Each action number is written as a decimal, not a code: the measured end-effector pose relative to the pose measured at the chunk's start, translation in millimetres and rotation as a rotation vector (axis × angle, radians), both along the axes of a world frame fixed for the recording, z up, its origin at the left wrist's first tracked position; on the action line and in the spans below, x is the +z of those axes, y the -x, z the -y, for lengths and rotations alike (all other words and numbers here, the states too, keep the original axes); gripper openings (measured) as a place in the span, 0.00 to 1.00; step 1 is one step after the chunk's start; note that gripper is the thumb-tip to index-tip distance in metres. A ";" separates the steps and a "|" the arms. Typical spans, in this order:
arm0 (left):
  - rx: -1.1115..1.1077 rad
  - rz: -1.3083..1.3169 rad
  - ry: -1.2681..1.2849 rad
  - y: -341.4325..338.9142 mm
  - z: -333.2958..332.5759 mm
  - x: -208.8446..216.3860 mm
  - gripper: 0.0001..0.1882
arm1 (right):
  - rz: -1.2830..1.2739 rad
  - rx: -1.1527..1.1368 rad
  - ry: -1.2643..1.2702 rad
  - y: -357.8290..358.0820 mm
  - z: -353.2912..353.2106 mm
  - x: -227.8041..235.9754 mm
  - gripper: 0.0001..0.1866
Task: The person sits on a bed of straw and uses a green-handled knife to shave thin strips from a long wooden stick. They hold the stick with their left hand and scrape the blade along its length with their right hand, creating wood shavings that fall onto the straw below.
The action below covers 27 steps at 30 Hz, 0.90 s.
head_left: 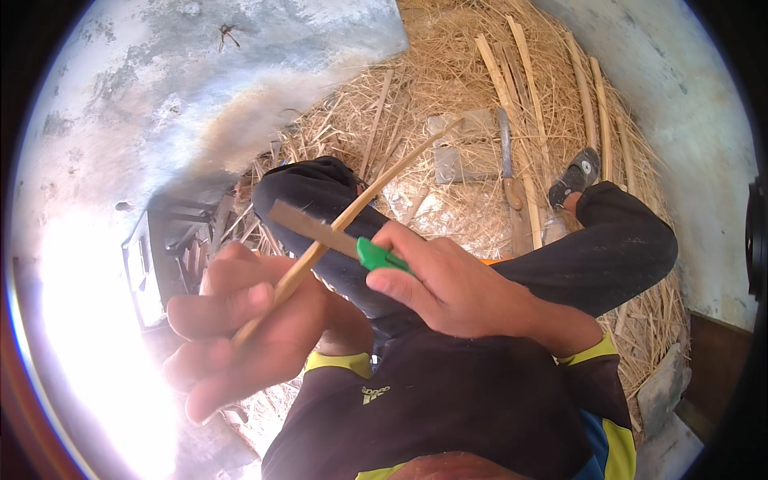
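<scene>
Left hand gripping thin pale bamboo strip, green-handled file across it

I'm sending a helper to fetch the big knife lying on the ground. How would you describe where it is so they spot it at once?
Start at the straw-covered floor ahead of the person's crossed legs, then find the sandal by the right knee. Just left of it lies the knife, pointing away, beside pale bamboo strips. Unlike them, it has a grey metal blade and a brown wooden handle.

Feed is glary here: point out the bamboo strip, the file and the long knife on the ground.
bamboo strip [376,186], head view, bare mid-length
file [308,226], head view, dark blade
knife [505,148], head view, blade
</scene>
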State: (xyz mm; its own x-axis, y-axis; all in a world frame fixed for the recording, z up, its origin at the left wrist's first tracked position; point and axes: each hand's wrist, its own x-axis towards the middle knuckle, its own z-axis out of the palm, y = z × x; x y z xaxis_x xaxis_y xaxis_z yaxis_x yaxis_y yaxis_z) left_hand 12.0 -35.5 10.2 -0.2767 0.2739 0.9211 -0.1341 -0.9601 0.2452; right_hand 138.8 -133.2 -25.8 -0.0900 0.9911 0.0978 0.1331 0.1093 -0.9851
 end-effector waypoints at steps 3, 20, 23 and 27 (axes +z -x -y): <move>0.229 0.118 0.094 -6.7 4.3 0.6 0.23 | 0.117 -0.100 0.051 7.0 -0.1 -4.1 0.14; 0.684 0.194 0.340 -27.7 22.2 12.6 0.27 | 0.484 -0.307 0.021 9.9 2.3 -27.2 0.21; 0.582 0.201 0.330 -28.5 22.6 11.6 0.26 | 0.438 -0.282 -0.054 17.9 3.9 -30.5 0.22; 0.651 0.209 0.285 -37.9 20.0 14.7 0.25 | 0.386 -0.326 0.002 9.2 -4.6 -46.1 0.22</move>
